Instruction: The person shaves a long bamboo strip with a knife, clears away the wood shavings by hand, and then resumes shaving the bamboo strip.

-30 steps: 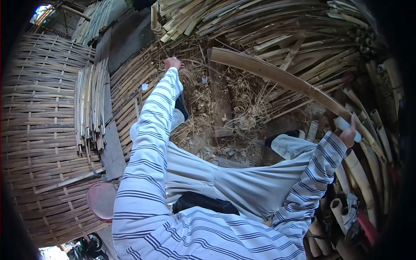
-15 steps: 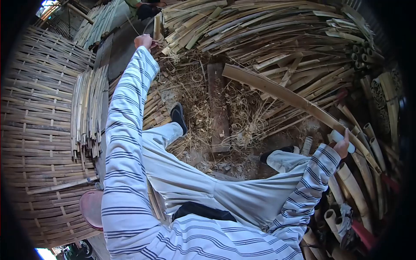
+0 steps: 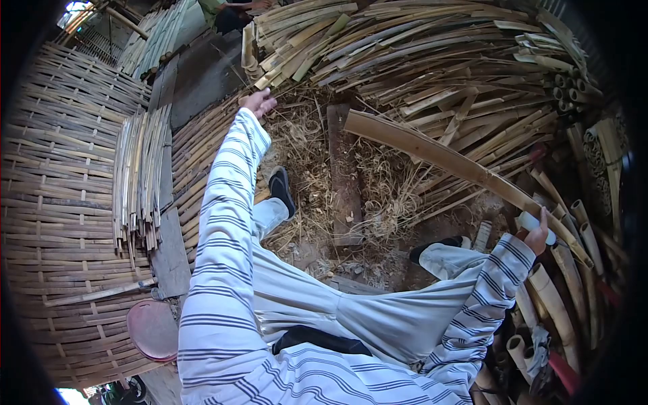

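My left hand (image 3: 258,103) is held out at the upper left, above the shavings, with its fingers apart and nothing in it. Just beyond it lie the ends of stacked bamboo strips (image 3: 297,50). On the right, my right hand (image 3: 537,237) is closed at the near end of a long split bamboo piece (image 3: 439,152), thumb pointing up. A short white tube-like piece (image 3: 525,221) shows at this grip, partly covered by the hand. From there the split bamboo slants up and left, its far end close to a dark wooden plank (image 3: 344,182) on the ground.
Split bamboo is heaped across the back (image 3: 418,47), and bamboo tubes (image 3: 553,297) crowd the right side. Curly shavings (image 3: 391,202) cover the floor between my feet. At left are a woven bamboo panel (image 3: 67,189) and a pink round seat (image 3: 152,329). Another person (image 3: 233,17) sits at the top.
My left hand has come back right and nearer from the strip pile, and its closed fingers have opened. A thin strip beside it is gone from view. My right hand keeps its grip.
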A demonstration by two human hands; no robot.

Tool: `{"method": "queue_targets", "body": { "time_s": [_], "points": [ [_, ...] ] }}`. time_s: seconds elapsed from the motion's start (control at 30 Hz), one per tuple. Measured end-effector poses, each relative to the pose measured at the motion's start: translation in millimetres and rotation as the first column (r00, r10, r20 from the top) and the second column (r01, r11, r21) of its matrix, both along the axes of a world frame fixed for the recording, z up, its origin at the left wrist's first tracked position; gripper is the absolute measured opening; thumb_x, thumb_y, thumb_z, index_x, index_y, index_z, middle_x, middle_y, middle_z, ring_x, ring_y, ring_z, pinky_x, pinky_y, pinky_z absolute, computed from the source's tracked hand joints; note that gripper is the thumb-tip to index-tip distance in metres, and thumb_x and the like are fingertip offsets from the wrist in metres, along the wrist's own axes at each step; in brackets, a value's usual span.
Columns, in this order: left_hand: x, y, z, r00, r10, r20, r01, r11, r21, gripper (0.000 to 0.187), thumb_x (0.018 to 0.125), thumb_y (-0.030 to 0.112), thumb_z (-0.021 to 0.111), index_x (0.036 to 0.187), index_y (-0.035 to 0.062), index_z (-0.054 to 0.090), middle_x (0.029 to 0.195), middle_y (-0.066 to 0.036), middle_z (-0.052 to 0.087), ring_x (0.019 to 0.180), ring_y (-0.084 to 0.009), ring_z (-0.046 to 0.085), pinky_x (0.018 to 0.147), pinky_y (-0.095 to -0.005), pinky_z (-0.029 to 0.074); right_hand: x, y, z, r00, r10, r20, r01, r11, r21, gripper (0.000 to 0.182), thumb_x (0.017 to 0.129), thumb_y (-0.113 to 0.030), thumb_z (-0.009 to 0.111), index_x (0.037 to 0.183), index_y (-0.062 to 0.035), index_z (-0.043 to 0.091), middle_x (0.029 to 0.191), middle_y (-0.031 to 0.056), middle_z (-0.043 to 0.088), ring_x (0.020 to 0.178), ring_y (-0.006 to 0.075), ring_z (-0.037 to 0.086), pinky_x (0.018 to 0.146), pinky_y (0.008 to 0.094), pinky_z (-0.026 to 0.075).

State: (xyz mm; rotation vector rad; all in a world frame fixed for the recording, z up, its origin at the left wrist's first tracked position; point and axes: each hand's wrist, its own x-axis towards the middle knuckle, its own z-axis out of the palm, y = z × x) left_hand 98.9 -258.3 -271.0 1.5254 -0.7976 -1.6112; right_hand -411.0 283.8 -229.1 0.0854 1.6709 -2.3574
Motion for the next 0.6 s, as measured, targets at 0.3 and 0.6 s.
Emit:
{"method": "queue_targets", "body": {
  "time_s": [0.3,0.6],
  "points": [
    [-20.3,171.7,-29.2,0.845,-0.504,0.179,0.53,0.833,-0.157,0.086,0.076,0.014,0.072,0.139,0.0023,0.015,0.132,-0.023,0.04,0.099,-0.028,0.059,0.064,-0.0356,0.057,6.6,-17.2,-22.0,0.724,0.309,-0.616,0.283,0.682,0.675,0.036,0.086,-0.01,0.042,0.118,-0.0106,0.06,0.101,0.0115,0.067,0.091,0.0226,0.064,0.081,0.0289,0.048],
    [-58.9,355.9,20.8,0.712,-0.585,-0.389,0.461,0.807,-0.37,0.071,0.085,0.022,0.063,0.138,0.0054,0.019,0.138,-0.021,0.031,0.122,-0.0334,0.043,0.086,-0.0433,0.052,82.4,-82.6,-18.5,0.58,0.077,-0.811,0.221,0.943,0.248,0.021,0.081,-0.016,0.066,0.091,0.0025,0.068,0.082,0.0131,0.068,0.07,0.0167,0.064,0.067,0.0304,0.051]
  ]
}}
